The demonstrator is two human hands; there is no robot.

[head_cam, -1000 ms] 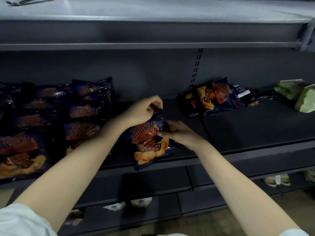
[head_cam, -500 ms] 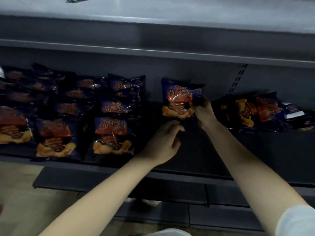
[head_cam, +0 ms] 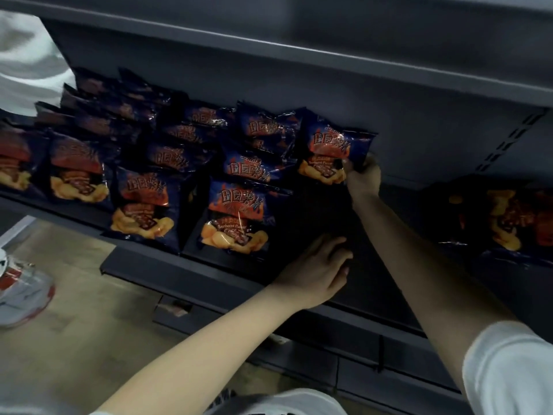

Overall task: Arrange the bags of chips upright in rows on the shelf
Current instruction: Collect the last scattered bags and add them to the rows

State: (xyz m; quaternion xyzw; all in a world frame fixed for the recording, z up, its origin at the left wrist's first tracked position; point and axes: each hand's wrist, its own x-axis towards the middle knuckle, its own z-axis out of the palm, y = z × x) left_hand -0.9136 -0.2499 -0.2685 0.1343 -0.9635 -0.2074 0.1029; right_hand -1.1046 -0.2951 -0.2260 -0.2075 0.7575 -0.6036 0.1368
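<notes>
Head view: a dark shelf (head_cam: 314,211) is seen from above and in front, stocked with dark blue chip bags.
Held bag (head_cam: 330,151): stood upright at the far back of the shelf, just right of the filled rows, where a new row is judged to be started.
Right hand (head_cam: 363,176): pinched on the lower right edge of the held bag.
Left hand (head_cam: 317,274): fingers relaxed and slightly apart over the bare near shelf, nothing held; contact with the shelf cannot be told.
Standing rows (head_cam: 167,175): lined up to the left, near to far.
Loose pile (head_cam: 508,220): more bags lying at the right.
Handling: the bag is judged light, air-puffed, crinkly and slippery, with contents easily crushed. It is best gripped by the flat sealed edges, not the belly.
</notes>
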